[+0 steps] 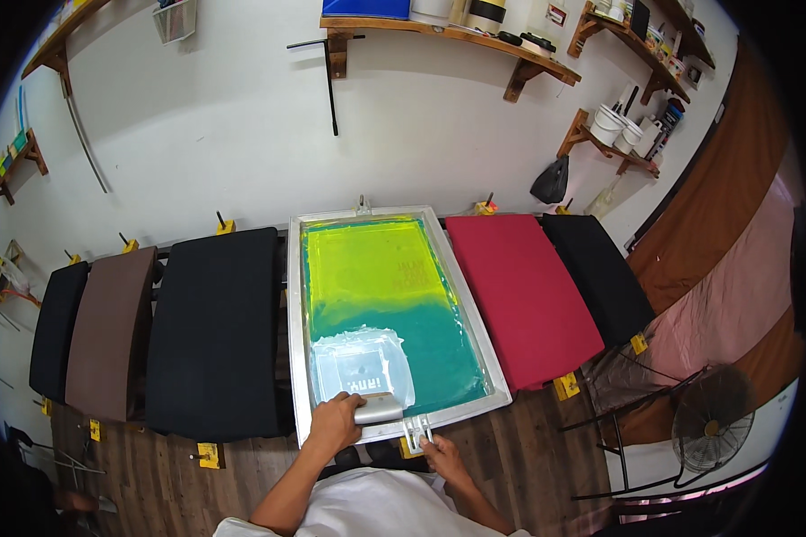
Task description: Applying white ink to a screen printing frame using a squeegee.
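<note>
In front of me lies a screen printing frame (pixel 302 376) with a silvery metal rim. Its mesh is teal (pixel 448 353) near me and yellow-green (pixel 367 259) at the far half. Whitish ink (pixel 367 353) covers a patch at the near left, with pale lettering showing in it. My left hand (pixel 334 424) is closed around a grey metal squeegee (pixel 381 409) at the patch's near edge. Its blade is hidden from view. At the frame's near edge, my right hand (pixel 445 458) has its fingers closed on a white metal bracket (pixel 416 432).
Fabric-covered boards flank the frame: a black one (pixel 210 336) and a brown one (pixel 109 336) leftward, a red one (pixel 527 300) and another black one (pixel 600 277) rightward. A floor fan (pixel 713 419) stands at right. Wooden shelves (pixel 457 38) with tubs hang on the wall.
</note>
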A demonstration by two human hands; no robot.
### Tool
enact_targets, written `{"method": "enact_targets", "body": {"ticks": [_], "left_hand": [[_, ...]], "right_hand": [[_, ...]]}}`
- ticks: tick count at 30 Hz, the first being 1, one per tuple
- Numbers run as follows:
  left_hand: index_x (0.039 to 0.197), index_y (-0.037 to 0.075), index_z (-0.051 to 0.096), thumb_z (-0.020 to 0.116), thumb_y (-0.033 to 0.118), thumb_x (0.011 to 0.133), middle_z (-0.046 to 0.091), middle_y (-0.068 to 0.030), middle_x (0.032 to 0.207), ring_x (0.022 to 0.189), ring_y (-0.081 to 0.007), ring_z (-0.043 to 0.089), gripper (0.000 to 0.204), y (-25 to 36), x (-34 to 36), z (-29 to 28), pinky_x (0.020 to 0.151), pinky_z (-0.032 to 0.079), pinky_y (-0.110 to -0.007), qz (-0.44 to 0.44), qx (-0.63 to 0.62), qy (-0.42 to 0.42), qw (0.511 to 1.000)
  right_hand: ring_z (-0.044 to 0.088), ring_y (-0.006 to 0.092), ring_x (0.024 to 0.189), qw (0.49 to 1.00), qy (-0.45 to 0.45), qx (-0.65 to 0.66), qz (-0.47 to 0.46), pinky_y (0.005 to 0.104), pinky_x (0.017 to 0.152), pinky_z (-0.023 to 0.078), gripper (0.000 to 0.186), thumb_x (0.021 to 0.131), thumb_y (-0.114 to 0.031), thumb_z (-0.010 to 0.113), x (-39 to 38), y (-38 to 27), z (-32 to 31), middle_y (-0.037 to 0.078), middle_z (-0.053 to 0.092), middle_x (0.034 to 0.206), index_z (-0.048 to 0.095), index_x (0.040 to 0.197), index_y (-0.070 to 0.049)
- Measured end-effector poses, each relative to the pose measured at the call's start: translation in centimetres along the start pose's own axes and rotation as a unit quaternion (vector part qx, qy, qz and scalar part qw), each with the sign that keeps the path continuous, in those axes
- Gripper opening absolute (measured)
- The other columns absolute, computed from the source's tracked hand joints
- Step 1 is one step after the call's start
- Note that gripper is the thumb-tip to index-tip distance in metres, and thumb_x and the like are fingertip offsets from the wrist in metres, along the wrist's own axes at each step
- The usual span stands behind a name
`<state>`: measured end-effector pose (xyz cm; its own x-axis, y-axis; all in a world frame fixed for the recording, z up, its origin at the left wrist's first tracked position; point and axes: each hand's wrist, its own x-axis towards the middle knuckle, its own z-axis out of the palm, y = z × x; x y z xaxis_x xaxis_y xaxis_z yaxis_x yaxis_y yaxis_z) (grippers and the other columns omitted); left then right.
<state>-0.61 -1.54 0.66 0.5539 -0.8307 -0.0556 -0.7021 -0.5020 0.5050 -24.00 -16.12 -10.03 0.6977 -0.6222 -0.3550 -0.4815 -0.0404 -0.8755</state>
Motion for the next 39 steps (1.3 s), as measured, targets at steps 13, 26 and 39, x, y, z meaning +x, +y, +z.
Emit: {"method": "enact_targets", "body": {"ticks": [13, 26, 39], "left_hand": [[0.11, 0.009, 0.068, 0.07, 0.001, 0.066, 0.067, -0.0147, 0.104, 0.085, -0.0374, 0.067, 0.045, -0.4, -0.2, 2.7, 0.079, 0.055, -0.044, -0.058, -0.053, 0.001, 0.997], [0.104, 0.006, 0.069, 0.067, -0.002, 0.065, 0.068, -0.0173, 0.096, 0.088, -0.0384, 0.066, 0.039, 0.0, 1.1, 1.7, 0.079, 0.054, -0.045, -0.071, -0.073, -0.029, 0.994], [0.108, 0.006, 0.068, 0.061, -0.008, 0.068, 0.067, -0.0202, 0.102, 0.088, -0.0402, 0.065, 0.043, -2.9, 4.6, 2.4, 0.077, 0.054, -0.046, -0.005, -0.089, 0.087, 0.992]], "right_hand": [[0.062, 0.0257, 0.069, 0.938, -0.186, -0.288, 0.043, 0.0384, 0.066, 0.051, 0.042, 0.096, -0.044, 0.056, -0.1, -9.0, -4.3, 0.011, 0.065, 0.076, 0.063, 0.088, -0.003], [0.06, 0.038, 0.095, 0.861, -0.175, -0.392, -0.271, 0.0464, 0.082, 0.051, 0.033, 0.069, 0.003, 0.062, 7.9, -15.0, 3.2, 0.016, 0.062, 0.098, 0.064, 0.102, -0.003], [0.057, 0.038, 0.1, 0.852, -0.166, -0.388, -0.31, 0.0463, 0.081, 0.052, 0.038, 0.068, 0.004, 0.064, 13.2, -16.1, 4.0, 0.016, 0.059, 0.103, 0.06, 0.105, -0.006]]}}
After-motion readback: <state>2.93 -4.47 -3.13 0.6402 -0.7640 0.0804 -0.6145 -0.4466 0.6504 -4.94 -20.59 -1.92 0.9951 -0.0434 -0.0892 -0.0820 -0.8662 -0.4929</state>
